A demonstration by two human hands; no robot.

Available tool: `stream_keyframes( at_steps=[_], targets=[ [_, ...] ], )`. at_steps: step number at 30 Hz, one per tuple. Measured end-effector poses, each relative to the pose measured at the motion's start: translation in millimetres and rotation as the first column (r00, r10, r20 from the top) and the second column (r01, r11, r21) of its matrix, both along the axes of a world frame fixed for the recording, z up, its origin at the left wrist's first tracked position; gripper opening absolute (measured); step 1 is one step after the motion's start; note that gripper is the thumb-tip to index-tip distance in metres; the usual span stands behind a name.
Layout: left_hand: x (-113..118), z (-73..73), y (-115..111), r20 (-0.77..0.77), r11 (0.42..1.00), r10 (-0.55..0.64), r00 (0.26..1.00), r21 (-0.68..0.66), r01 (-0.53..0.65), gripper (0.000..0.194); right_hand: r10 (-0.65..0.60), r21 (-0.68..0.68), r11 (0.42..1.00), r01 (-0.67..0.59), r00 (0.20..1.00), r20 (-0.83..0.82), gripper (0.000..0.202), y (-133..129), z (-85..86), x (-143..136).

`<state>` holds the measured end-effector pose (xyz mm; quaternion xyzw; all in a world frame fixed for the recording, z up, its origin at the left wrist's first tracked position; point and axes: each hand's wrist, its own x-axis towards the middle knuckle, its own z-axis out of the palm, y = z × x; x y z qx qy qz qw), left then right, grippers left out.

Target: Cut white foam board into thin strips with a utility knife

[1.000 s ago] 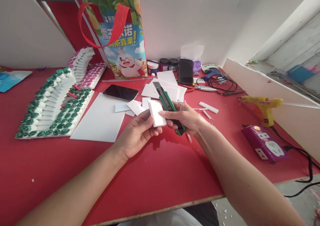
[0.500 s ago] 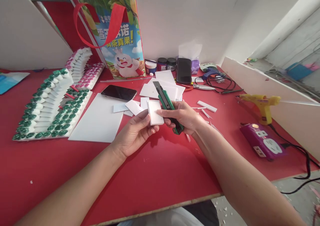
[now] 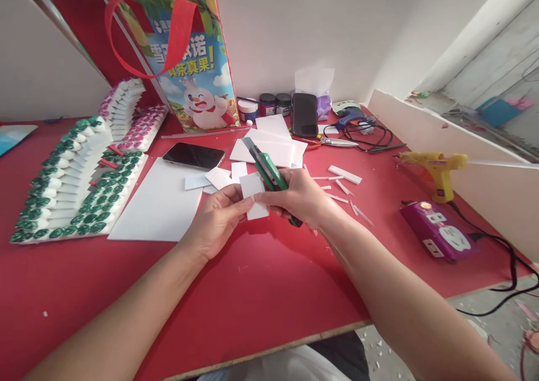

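Between my two hands is a small white foam board piece point(image 3: 255, 192), held above the red table point(image 3: 269, 291). My left hand point(image 3: 221, 215) pinches its left side, thumb on the front face. My right hand point(image 3: 301, 195) grips a green utility knife point(image 3: 270, 173), its blade pointing up and to the left, while the right thumb presses on the white piece. The fingers behind the piece are partly hidden. Just beyond my hands lie several white offcuts point(image 3: 219, 180) and a stack of white sheets point(image 3: 269, 148).
Left stand green-and-white decorated models point(image 3: 67, 184), beside a large white board point(image 3: 154, 212) and a phone point(image 3: 193, 155). A printed bag point(image 3: 202, 89), jars point(image 3: 267, 104), another phone point(image 3: 304, 115) and scissors point(image 3: 339, 142) are at the back. Right are a yellow glue gun point(image 3: 438, 170) and purple power strip point(image 3: 438, 232).
The white piece has turned in my hands, its face now flatter to view, and my left thumb has slid nearer the right one. The whole view has shifted slightly.
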<state>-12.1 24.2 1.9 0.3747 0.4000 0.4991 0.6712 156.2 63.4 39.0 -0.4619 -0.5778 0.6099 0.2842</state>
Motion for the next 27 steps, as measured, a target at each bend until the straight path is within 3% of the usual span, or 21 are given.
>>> stream_keyframes(
  at_steps=[3,7,14,17,20,24,27],
  targets=[
    [-0.8,2.0,0.6,-0.006,0.999,0.045,0.999,-0.023,-0.045,0.019,0.014,0.015,1.0,-0.014,1.0,0.018,0.016,-1.3,1.9,0.5],
    [0.7,3.0,-1.0,-0.036,0.997,0.078,0.996,-0.009,-0.078,0.028,0.044,-0.066,0.997,-0.045,0.999,-0.019,0.02,0.1,3.8,5.5],
    [8.1,2.5,-9.5,-0.16,0.993,0.107,0.981,0.075,-0.096,0.028,-0.069,-0.103,0.993,0.064,0.996,-0.053,0.033,2.2,3.0,7.7],
    [9.9,3.6,-12.1,-0.215,0.997,0.079,0.974,0.038,-0.072,0.031,-0.078,-0.126,0.989,0.075,0.997,-0.014,0.031,4.2,-0.8,8.1],
    [9.3,3.3,-13.1,-0.3,0.998,0.038,0.953,-0.033,-0.05,0.043,-0.052,-0.122,0.991,0.06,0.997,0.064,0.032,6.8,-5.2,9.9],
    [4.6,0.1,-11.5,-0.432,0.994,0.109,0.895,0.025,-0.109,0.071,-0.033,-0.123,0.991,0.044,0.995,0.09,0.037,10.3,-9.8,12.4],
    [1.2,-1.8,-9.9,-0.382,0.993,0.116,0.917,0.043,-0.107,0.055,-0.033,-0.173,0.984,0.032,0.999,-0.001,0.038,13.4,-11.7,14.6]
  ],
)
